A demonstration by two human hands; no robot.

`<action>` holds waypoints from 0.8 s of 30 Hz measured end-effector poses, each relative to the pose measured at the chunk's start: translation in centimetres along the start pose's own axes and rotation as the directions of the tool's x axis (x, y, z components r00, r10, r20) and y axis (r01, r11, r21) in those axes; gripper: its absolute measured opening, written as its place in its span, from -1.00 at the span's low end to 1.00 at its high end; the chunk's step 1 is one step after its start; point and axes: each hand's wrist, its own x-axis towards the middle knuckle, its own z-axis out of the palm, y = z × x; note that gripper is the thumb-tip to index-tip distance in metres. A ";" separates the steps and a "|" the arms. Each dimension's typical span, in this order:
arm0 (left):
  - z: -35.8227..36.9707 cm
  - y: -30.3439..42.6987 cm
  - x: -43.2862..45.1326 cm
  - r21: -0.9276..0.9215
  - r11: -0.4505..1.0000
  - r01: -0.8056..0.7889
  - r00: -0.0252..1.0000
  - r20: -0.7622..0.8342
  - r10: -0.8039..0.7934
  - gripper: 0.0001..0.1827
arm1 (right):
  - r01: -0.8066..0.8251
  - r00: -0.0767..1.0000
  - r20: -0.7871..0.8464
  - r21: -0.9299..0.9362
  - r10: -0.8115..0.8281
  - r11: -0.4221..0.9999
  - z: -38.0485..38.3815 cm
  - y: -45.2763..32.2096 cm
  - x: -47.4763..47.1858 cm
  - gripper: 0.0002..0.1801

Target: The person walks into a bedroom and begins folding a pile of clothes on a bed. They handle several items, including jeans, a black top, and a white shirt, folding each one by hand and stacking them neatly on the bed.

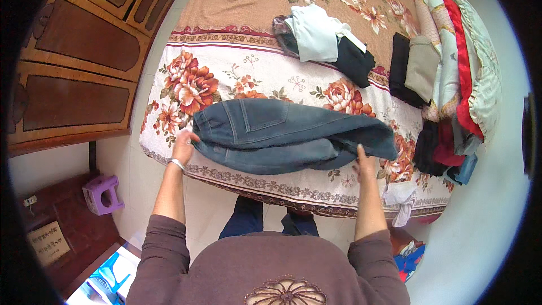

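A pair of blue-grey jeans (pixel 271 135) lies lengthwise across the near part of the bed, one leg over the other and a back pocket facing up. Its waist end points left and its leg ends point right. My left hand (pixel 184 148), with a white bracelet at the wrist, grips the waistband corner. At the lower edge of the legs, my right hand (pixel 365 165) has its thumb up against the denim. Some of its fingers are hidden, but it appears to hold the cloth. The leg ends beyond that hand are bunched and twisted.
On the flowered bedspread (pixel 258 72) lies a pile with a white garment (pixel 315 34) and a black one (pixel 353 61). Folded clothes (pixel 423 59) and bedding (pixel 478 67) line the right side. Wooden cabinets (pixel 80 97) and a purple stool (pixel 101 195) stand left.
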 end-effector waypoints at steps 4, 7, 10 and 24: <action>5.4 0.1 -0.7 -0.141 0.990 0.019 0.998 -0.064 -0.028 -0.60 | -0.242 0.969 0.157 0.477 0.189 0.845 1.3 4.1 1.0 -0.44; 7.1 1.6 -0.8 -0.247 0.965 0.086 0.950 -0.272 -0.154 -0.36 | -0.218 0.964 0.263 0.697 0.038 0.684 1.8 5.3 1.9 -0.47; 8.8 0.7 -0.1 -0.644 0.730 0.228 0.875 -0.194 -0.444 -0.16 | -0.222 0.959 0.283 0.763 -0.005 0.607 2.7 5.6 2.5 -0.53; 8.6 2.1 -5.5 0.301 0.855 0.423 0.866 -0.414 -0.283 -0.48 | -0.111 0.968 -0.240 -0.155 0.072 0.982 -5.3 10.6 -4.5 -0.51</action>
